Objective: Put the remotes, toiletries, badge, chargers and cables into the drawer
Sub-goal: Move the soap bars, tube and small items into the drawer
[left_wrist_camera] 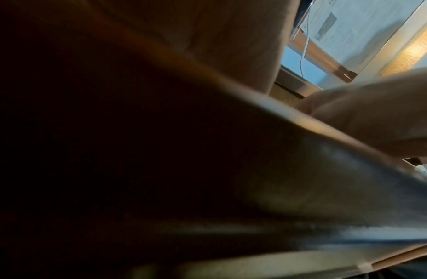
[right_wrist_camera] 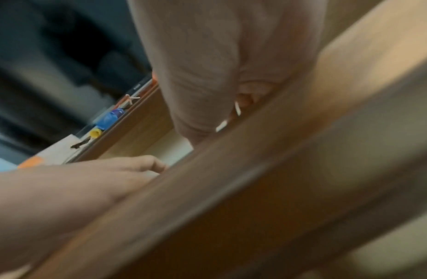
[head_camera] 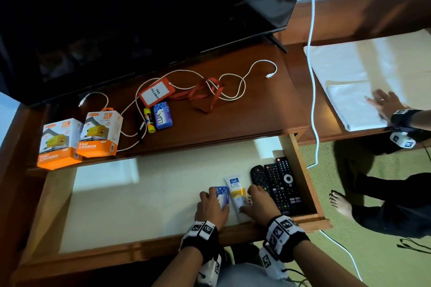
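Left hand: we find the left hand in the open wooden drawer, fingers curled over a small blue-and-white soap packet.
Right hand: the right hand lies spread on a white-and-yellow plastic tube; we cannot tell whether it grips.
Stowed: three black remote controls lie just beside the tube.
Outstanding: on the dark wooden shelf we note a blue soap bar, a yellow stick, an orange badge holder with lanyard, white cables and two orange-and-white charger boxes.
Handling: we judge the packet light and slick, best held by its edges; the tube soft, best taken mid-body.
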